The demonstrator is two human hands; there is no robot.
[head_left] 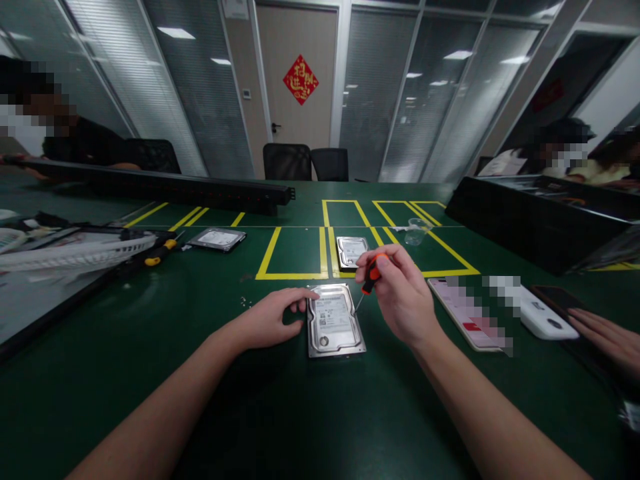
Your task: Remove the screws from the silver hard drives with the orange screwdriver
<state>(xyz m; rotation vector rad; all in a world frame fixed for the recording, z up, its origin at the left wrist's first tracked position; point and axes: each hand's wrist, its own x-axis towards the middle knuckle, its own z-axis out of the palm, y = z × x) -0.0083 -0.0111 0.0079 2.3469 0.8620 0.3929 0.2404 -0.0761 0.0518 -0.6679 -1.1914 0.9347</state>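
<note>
A silver hard drive (334, 323) with a white label lies flat on the green table in front of me. My left hand (275, 317) steadies its left side, index fingertip on the top corner and thumb near the edge, the other fingers curled. Closed around the orange and black handle of a screwdriver (373, 272) is my right hand (403, 293). The thin shaft slants down, its tip at the drive's right edge; whether it sits in a screw is too small to tell. Behind, a second hard drive (350, 250) is partly covered by my right hand.
Another hard drive (217, 239) and a yellow-black tool (161, 253) lie left, near a large black-edged panel (45, 293). To the right are a phone (467, 317), a white device (540, 317), another person's hand (607, 337) and a black case (530, 223). A clear cup (417, 231) stands behind.
</note>
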